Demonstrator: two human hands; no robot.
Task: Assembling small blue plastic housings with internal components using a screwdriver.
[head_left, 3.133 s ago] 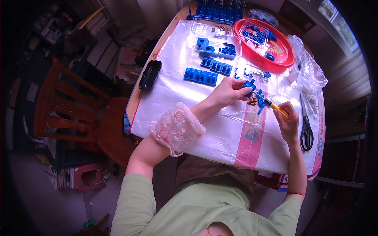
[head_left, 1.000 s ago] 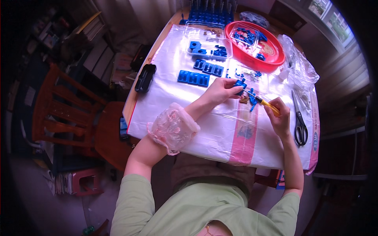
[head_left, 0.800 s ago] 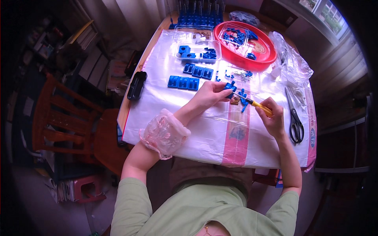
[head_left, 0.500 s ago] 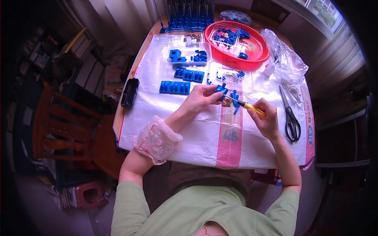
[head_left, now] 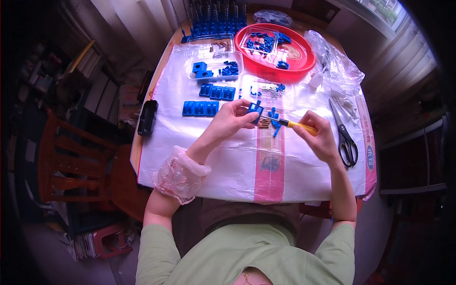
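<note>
Between its thumb and fingers my left hand (head_left: 229,119) pinches a small blue plastic part (head_left: 255,108) with a knob on top. My right hand (head_left: 316,134) is wrapped round the yellow handle of a screwdriver (head_left: 300,127). Its dark shaft points left, with the tip at or close to the side of the blue part; whether they touch I cannot tell. Just below the tip lie several brass pins (head_left: 263,123) and some slim blue pieces (head_left: 274,124). Farther left sit two rows of blue blocks, one near (head_left: 201,109) and one farther back (head_left: 217,91).
Clear boxes hold blue parts (head_left: 216,66) and brass pieces (head_left: 219,46). A red basin (head_left: 306,64) stands at the back, beside a crumpled plastic bag (head_left: 339,66). Black scissors (head_left: 348,147) lie at the right. A black case (head_left: 147,118) rests by the left edge. Blue pieces with springs (head_left: 216,21) stand far back.
The view has shifted slightly, so the table sits a little farther left. The blue part is turned more upright, and the screwdriver lies nearer level. Both hands keep their grip.
</note>
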